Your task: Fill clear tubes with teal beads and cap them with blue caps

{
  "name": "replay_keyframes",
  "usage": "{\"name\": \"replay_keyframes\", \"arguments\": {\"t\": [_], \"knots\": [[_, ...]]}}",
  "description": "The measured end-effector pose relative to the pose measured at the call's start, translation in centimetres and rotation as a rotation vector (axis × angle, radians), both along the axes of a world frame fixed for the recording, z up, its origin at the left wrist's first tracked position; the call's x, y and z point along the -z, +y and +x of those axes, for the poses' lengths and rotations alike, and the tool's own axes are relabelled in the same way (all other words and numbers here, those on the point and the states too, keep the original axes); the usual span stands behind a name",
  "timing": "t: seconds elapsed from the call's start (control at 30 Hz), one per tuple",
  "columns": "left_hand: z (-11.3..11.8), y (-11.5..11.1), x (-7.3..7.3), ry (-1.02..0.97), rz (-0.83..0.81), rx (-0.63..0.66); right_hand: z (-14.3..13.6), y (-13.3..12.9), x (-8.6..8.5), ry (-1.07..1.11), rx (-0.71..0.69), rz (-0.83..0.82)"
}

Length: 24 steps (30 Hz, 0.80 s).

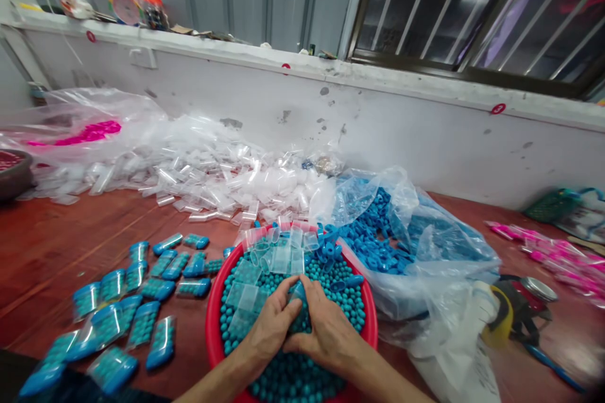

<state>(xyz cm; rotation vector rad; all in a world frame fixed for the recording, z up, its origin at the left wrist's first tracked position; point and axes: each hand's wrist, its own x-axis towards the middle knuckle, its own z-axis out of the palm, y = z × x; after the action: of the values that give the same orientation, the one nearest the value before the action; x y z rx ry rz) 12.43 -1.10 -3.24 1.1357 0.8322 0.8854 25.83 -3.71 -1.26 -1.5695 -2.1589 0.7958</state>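
Nearest the camera, your two bare forearms point(385, 378) reach in from the bottom edge, and your left grip point(274, 318) and right grip point(327, 324) meet over the red basin point(213, 312). Both pinch one bluish container point(297, 297) between fingers and thumbs, mostly hidden by them, probably to steady it from two sides. Teal beads point(302, 381) fill the basin beneath your grip, likely so any that slip drop back in. Just beyond your fingertips lie loose clear sleeves point(282, 259) and blue caps point(329, 253), presumably for a short reach. Left of your grip, bead-filled containers point(142, 325) are spread on the reddish surface point(57, 227), apart from the loose parts; right of it, a plastic bag point(447, 255) holds more blue caps. Farther beyond, a heap of clear sleeves point(212, 167) backs onto a stained white wall point(416, 138), under corrugated panels point(227, 0) and a barred window point(435, 6).
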Motion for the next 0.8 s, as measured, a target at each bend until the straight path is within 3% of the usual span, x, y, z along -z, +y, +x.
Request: {"name": "replay_keyframes", "arguments": {"t": [0.23,0.4,0.5,0.6,0.7,0.8], "knots": [[0.1,-0.1,0.2,0.074,0.013,-0.038,-2.0,-0.1,1.9,-0.067,0.083,0.35],[0.3,-0.1,0.2,0.219,0.126,-0.107,-2.8,0.0,2.4,-0.065,0.125,0.313],[-0.6,0.2,-0.3,0.323,0.269,-0.136,-2.6,0.4,1.8,-0.015,0.046,0.235],[-3.8,0.9,-1.6,0.454,0.353,-0.2,-1.5,1.1,1.3,0.053,-0.031,0.172],[-9.1,2.0,-3.1,0.647,0.433,-0.417,-0.5,1.7,1.2,0.012,-0.073,0.16],[-13.8,2.8,-3.7,0.997,0.486,-0.668,-1.0,1.9,0.8,-0.135,-0.177,0.203]]}}
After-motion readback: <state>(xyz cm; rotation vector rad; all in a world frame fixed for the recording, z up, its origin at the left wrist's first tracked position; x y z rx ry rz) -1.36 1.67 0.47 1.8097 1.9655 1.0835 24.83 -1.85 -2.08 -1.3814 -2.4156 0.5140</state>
